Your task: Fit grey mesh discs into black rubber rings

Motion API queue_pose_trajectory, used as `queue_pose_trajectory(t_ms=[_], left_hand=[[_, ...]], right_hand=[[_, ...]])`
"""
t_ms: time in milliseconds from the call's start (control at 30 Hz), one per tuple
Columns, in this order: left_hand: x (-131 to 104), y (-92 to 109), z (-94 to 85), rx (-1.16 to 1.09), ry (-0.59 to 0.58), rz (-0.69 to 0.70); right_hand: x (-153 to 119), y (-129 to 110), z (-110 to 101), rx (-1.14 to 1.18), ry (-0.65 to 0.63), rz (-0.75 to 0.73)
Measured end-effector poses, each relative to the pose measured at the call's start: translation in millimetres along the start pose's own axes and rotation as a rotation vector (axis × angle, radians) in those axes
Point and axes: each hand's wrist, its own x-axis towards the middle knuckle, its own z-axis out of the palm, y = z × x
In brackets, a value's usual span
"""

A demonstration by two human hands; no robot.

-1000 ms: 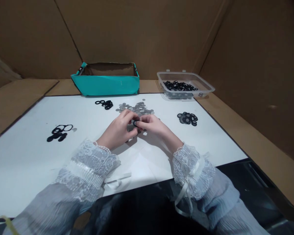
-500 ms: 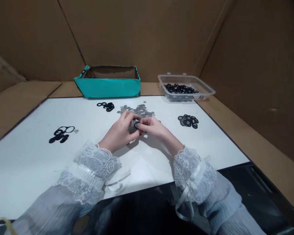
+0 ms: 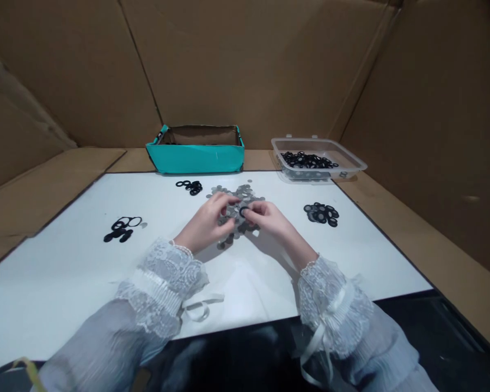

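Between the thumb and fingertips of my right hand (image 3: 269, 218) is a small black ring (image 3: 242, 212) with a grey centre, held just over a heap of flat grey discs (image 3: 245, 191). My left hand (image 3: 210, 218) is beside it on the left, thumb and fingers apart in a curve, with nothing seen in its grasp. Its fingertips reach over the same heap. Some of the discs are hidden under both hands.
Black rings lie in small groups at the left (image 3: 122, 228) and back left (image 3: 191, 187). At the right sits a pile of black rings with grey centres (image 3: 322, 213). Behind stand a teal box (image 3: 196, 159) and a clear plastic tub (image 3: 351, 161) of black rings. Cardboard walls enclose the table.
My left fingers have come away from the black ring and spread apart. The ring stays in my right hand. The whole view has shifted slightly.
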Motion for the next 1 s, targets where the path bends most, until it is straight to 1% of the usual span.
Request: queue_pose_trajectory(t_ms=[67,100,133,200,233,267,300,367,433,567,633,700,733,800,867,933,1000], left_hand=[[2.1,-21.0,-3.0,0.062,0.13,-0.141],[2.9,-34.2,-4.6,0.121,0.207,-0.237],[3.4,-48.4,-6.1,0.18,0.257,-0.338],[4.0,-76.3,-8.1,0.281,0.334,-0.513],[4.3,-88.7,-8.6,0.329,0.361,-0.572],[4.9,-99.3,-8.6,0.366,0.351,-0.623],[5.8,-107.9,-8.4,0.4,0.321,-0.644],[8.4,-119.2,-7.5,0.452,0.284,-0.647],[11.2,-124.1,-6.8,0.47,0.268,-0.642],[14.4,-124.9,-7.3,0.486,0.265,-0.66],[14.8,-123.6,-8.1,0.49,0.254,-0.657],[15.3,-121.6,-8.8,0.49,0.243,-0.631],[15.7,-120.5,-9.2,0.489,0.237,-0.612],[17.0,-118.7,-9.7,0.484,0.211,-0.582],[18.4,-117.5,-9.8,0.478,0.176,-0.573],[19.6,-116.8,-9.4,0.47,0.154,-0.576],[20.1,-115.6,-8.6,0.451,0.174,-0.586]], right_hand=[[-0.6,3.9,-20.4,-0.111,0.209,-0.109],[-2.5,6.3,-33.6,-0.185,0.338,-0.172],[-5.6,9.1,-48.1,-0.238,0.455,-0.216],[-14.8,16.3,-77.8,-0.325,0.655,-0.228],[-20.5,20.9,-91.7,-0.365,0.736,-0.214],[-26.2,25.9,-104.1,-0.405,0.775,-0.205],[-31.5,31.4,-114.8,-0.445,0.791,-0.189],[-39.7,43.2,-130.5,-0.511,0.811,-0.151],[-43.5,54.7,-139.8,-0.576,0.813,-0.134],[-42.8,68.7,-148.0,-0.748,0.792,-0.195],[-42.4,67.5,-147.6,-0.775,0.815,-0.221],[-43.0,60.6,-141.1,-0.763,0.873,-0.252],[-43.4,55.7,-134.4,-0.745,0.904,-0.277],[-43.2,44.8,-113.0,-0.699,0.928,-0.344],[-39.3,34.6,-82.6,-0.659,0.806,-0.4],[-30.3,25.8,-48.5,-0.651,0.574,-0.431],[-16.3,18.1,-17.5,-0.686,0.342,-0.444]])
